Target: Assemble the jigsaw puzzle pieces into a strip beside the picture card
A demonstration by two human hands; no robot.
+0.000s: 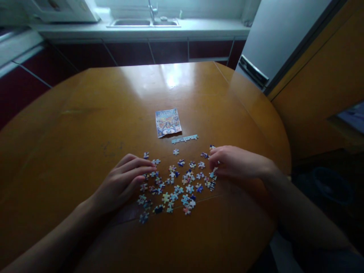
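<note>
Many small jigsaw puzzle pieces (173,196) lie scattered on the wooden table in front of me. My left hand (125,179) rests at the left edge of the scatter, fingers stretched out and slightly apart, its tips over a few pieces. On the right side, my right hand (230,162) is bent over the table with fingers curled and the thumb apart from them. Its fingertips are close to a dark blue and white piece (204,155) and a light blue piece (212,174). A joined strip of pieces (184,139) lies beyond the loose ones.
A colourful picture sheet (168,122) lies behind the strip on the table (108,110). Past the table's far edge are a counter with a sink (131,22) and a tap (152,10). A fridge (281,34) stands at the right, with a blue basket (332,185) on the floor.
</note>
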